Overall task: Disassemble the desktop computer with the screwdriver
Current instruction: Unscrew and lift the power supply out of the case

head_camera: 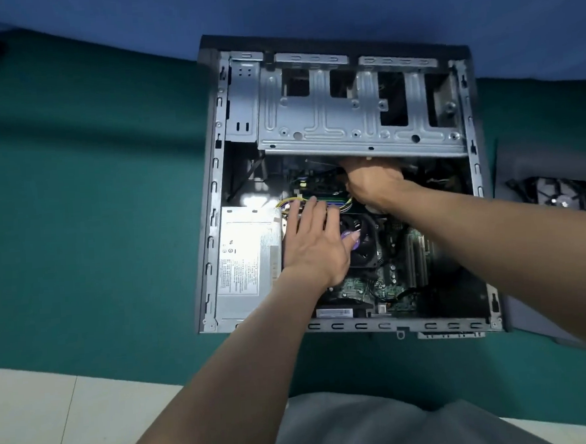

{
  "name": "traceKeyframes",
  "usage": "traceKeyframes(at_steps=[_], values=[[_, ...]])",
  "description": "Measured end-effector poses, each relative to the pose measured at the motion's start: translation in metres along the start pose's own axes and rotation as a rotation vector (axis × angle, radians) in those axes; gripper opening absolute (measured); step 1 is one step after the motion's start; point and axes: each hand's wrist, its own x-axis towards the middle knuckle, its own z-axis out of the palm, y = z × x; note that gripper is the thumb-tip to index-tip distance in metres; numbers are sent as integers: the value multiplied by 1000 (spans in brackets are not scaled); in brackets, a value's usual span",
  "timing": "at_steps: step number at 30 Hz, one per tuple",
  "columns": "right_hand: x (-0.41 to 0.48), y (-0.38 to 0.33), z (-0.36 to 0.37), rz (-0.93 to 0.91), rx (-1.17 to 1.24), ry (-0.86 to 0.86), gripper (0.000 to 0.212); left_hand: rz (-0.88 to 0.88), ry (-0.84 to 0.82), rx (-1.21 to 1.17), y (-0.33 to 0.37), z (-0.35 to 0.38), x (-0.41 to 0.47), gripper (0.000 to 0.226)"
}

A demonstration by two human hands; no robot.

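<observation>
1. Grip state. Left grip (312, 244) is released: its fingers are straight and the palm faces down, resting across the yellow cables (283, 203) and the near edge of the CPU fan (365, 248). Right grip (373, 182) reaches beneath the drive cage (347, 119). Its fingers are hidden there, so whether it grasps anything cannot be told.
2. Task object. The desktop computer (214, 199) lies on its side on the green desk (77, 200), with the side panel off and the interior facing up. The power supply (246, 259) sits at the left, and the motherboard (374, 285) lies under both forearms. No screwdriver can be made out.
3. Step in hand (judged). The person is probably freeing a connector or fastener under the cage. To do this well:
   - brace with the flat hand on the cables, not on the fan blades;
   - pull on plug bodies, not on wires;
   - keep the wrist off the cage's sheet-metal edge;
   - avoid levering against the board.
4. Writing. The power supply label carries dense print and small marks, all too small to read. The purple sticker (348, 235) on the fan hub and the white barcode strip (335, 312) at the near edge are also illegible. No brand can be read.
5. Surroundings. A loose black fan (557, 195) lies on the desk to the right of the case, apart from it.
</observation>
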Motion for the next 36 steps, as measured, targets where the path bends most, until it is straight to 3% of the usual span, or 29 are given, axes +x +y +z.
traceKeyframes(at_steps=[10, 13, 20, 24, 28, 36], values=[[17, 12, 3, -187, -30, -77, 47, -17, -20, -10, 2, -2, 0, 59], [13, 12, 7, -169, -82, -49, 33, -19, -18, -17, 3, -1, -2, 58], [14, 10, 1, -124, -44, -60, 40, -24, -15, -26, 3, -3, -2, 56], [8, 8, 8, -76, -72, -1, 28, -27, -24, -32, 4, -3, -3, 56], [18, 16, 3, -89, 8, -111, 40, -31, -18, -25, 3, -4, -1, 57], [23, 5, 1, -113, -61, -96, 44, -28, -5, -52, 3, -1, -2, 57]])
